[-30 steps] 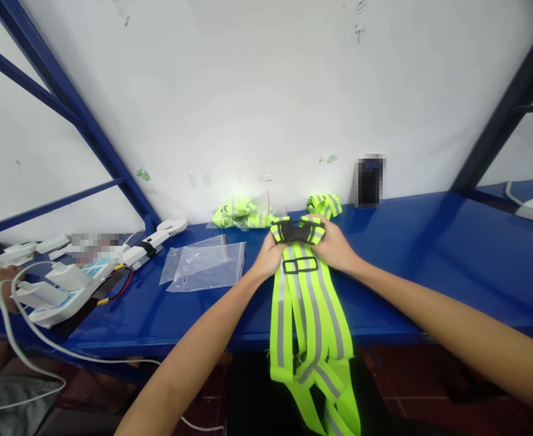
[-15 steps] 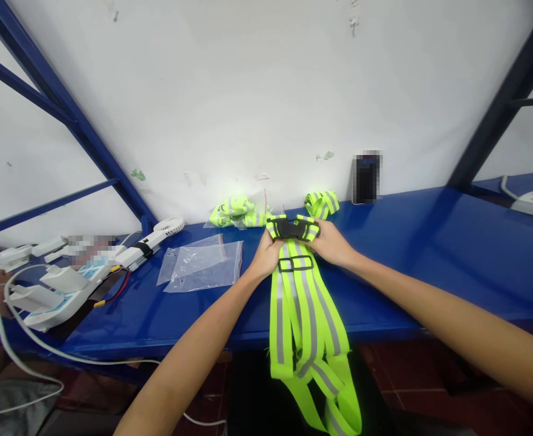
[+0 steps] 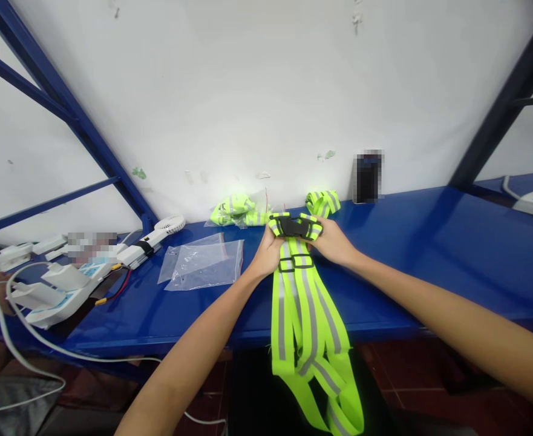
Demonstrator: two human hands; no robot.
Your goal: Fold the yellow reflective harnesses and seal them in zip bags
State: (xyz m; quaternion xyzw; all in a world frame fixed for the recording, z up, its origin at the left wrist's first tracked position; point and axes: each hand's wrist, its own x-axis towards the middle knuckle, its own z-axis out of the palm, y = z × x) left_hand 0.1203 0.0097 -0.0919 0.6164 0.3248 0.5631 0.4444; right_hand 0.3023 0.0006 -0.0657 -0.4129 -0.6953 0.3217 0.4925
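Observation:
A neon yellow reflective vest (image 3: 310,303) made of straps with grey stripes hangs from my two hands over the table edge. At its top sits a black side-release buckle (image 3: 295,227), its two halves joined. My left hand (image 3: 268,249) is closed on the strap just left of the buckle. On the right of it, my right hand (image 3: 332,240) grips the strap the same way. Below the buckle lie black strap sliders (image 3: 296,262). The fingers of both hands are partly hidden behind the straps.
Two clear plastic bags (image 3: 205,266) lie on the blue table (image 3: 429,254). Bagged yellow straps (image 3: 236,211) and a rolled strap bundle (image 3: 323,202) rest by the wall. A phone-like dark object (image 3: 366,177) leans there. Left are a handheld fan (image 3: 170,224) and a power strip (image 3: 66,303).
Both hands keep their hold on the straps. The buckle has tilted slightly, and the sliders below it have shifted a little; otherwise the view barely differs.

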